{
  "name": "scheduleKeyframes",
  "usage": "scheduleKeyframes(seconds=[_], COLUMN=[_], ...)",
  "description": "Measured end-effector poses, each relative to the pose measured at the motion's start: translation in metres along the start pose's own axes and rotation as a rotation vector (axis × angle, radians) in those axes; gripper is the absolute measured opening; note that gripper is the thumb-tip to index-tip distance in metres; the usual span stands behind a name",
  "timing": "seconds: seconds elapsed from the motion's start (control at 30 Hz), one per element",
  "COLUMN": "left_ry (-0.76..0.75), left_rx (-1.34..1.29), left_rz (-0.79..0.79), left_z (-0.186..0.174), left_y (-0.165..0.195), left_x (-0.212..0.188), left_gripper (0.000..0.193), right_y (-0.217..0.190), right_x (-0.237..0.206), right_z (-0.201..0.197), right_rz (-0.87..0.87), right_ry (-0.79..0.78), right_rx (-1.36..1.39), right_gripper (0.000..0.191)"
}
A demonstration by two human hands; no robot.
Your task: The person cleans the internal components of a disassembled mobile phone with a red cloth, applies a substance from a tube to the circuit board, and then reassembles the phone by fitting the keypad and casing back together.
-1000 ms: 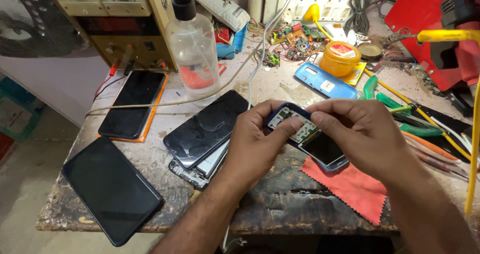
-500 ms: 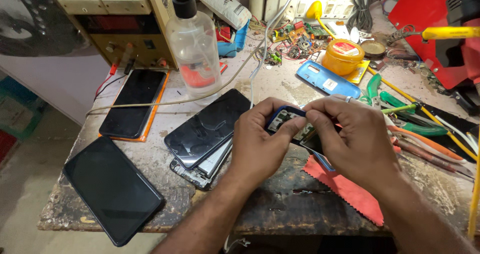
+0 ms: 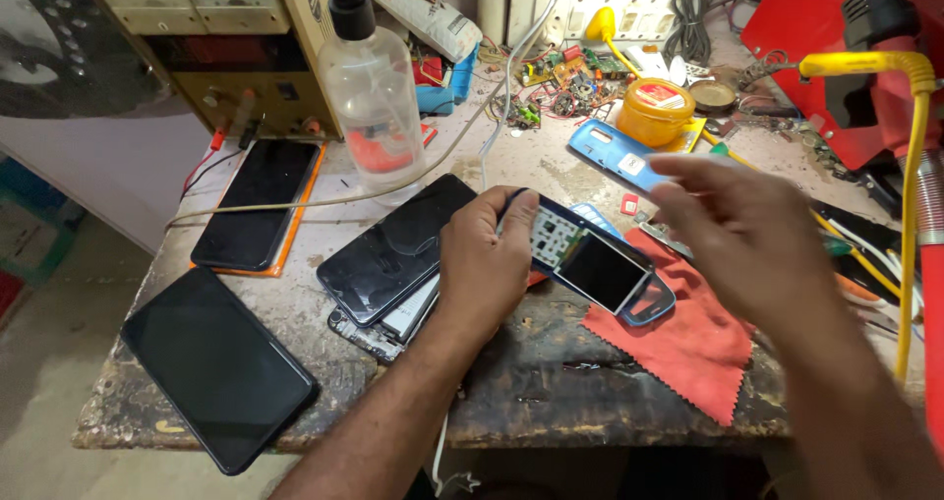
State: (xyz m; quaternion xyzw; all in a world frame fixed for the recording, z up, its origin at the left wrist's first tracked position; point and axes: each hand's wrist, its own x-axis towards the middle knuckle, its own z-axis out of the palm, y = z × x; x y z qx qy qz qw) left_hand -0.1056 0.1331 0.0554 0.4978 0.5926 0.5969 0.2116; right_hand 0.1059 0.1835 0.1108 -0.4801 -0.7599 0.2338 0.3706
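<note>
My left hand point(image 3: 489, 264) grips one end of a small opened keypad phone point(image 3: 597, 263), its dark screen and bare white key contacts facing up, held just above the worn bench. My right hand point(image 3: 752, 230) hovers blurred to the right of the phone, fingers spread, holding nothing I can see. A red cloth point(image 3: 700, 348) lies on the bench under the phone and the right hand.
Two stacked smartphones point(image 3: 393, 254) lie left of my left hand, another on an orange pad point(image 3: 258, 203), a large one point(image 3: 216, 364) at the front left edge. A clear bottle point(image 3: 374, 97), blue phone cover point(image 3: 615, 151), yellow tin point(image 3: 655, 112) and red machine point(image 3: 836, 48) stand behind.
My right hand has let go of the small phone and moved off to the right. The left hand alone now holds the phone.
</note>
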Motion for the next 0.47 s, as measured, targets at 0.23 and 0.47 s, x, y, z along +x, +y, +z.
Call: scheduleKeyframes(seconds=[0.23,0.47], left_ry=[0.064,-0.156], left_rx=[0.076,-0.459], left_rz=[-0.072,-0.271], left_z=[-0.002,0.012], left_y=[-0.006,-0.037], left_x=[0.002,0.005], left_gripper=[0.029,0.037], right_y=[-0.001,0.005], right_x=[-0.039,-0.035], right_z=[-0.008,0.012], right_rz=[0.093,0.118], right_ry=[-0.139,-0.242], right_rx=[-0.388,-0.507], right_gripper=[0.043,0.069])
